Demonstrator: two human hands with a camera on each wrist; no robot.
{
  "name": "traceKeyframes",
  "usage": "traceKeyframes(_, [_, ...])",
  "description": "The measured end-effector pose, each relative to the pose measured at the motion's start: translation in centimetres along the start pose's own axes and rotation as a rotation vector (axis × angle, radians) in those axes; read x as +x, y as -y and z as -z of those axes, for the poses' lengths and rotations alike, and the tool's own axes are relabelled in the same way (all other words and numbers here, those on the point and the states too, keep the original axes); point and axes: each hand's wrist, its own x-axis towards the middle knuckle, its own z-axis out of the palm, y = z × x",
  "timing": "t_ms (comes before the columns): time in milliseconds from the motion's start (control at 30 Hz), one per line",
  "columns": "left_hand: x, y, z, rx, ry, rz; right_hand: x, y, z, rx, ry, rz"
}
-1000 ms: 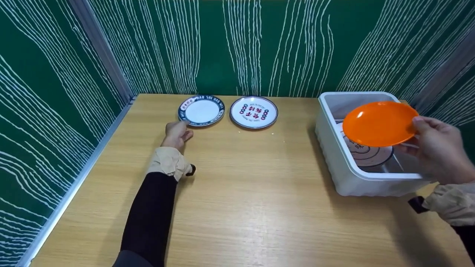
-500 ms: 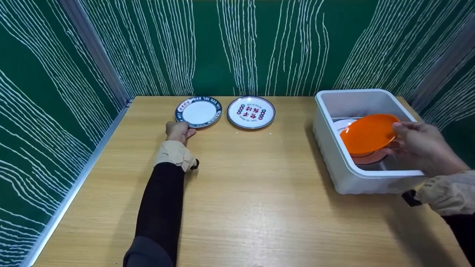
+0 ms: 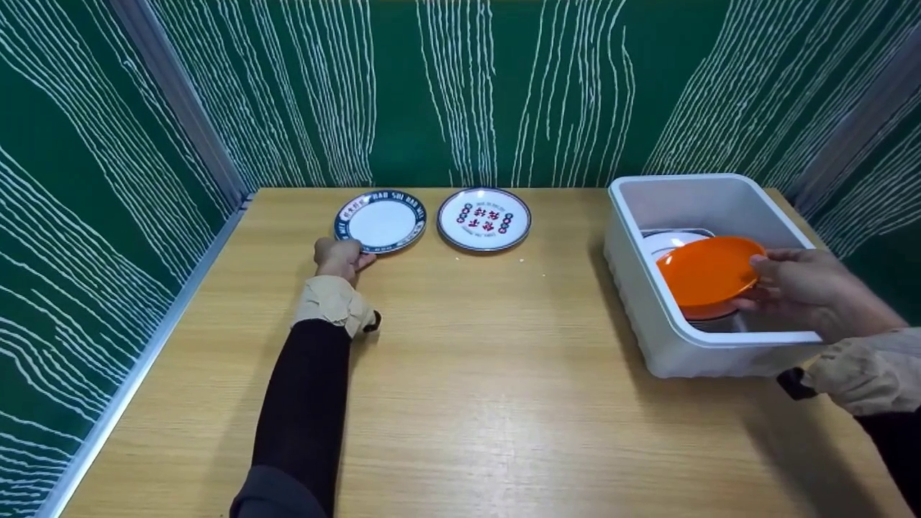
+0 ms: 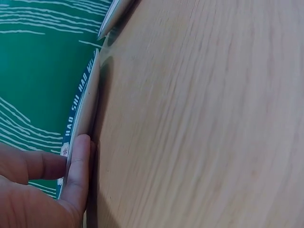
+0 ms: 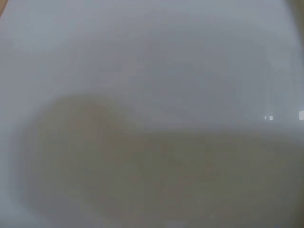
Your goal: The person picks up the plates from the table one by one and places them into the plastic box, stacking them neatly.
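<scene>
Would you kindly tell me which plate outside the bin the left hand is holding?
The plate with the dark lettered rim: the left hand pinches its edge; the red-printed plate beside it lies untouched.

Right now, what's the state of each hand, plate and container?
Left hand: pinching plate edge.
Right hand: gripping plate edge.
White rectangular tub: upright, open.
Round white blue-rimmed plate: face up, held by left hand.
Round white red-lettered plate: face up, untouched.
Round orange plate: in tub, held by right hand.
Third white plate: in tub, partly hidden.
</scene>
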Motion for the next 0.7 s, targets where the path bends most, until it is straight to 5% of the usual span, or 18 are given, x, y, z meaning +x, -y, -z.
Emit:
traceKeyframes(333, [0.0,0.0,1.3,0.043,0.067,-0.004,0.5,0.4,0.1,0.295,0.092,-0.101])
traceKeyframes(700, [-1.3,-0.5,2.5,0.069,0.092,0.032,0.6,0.5,-0.5,0.19,0.112,-0.102])
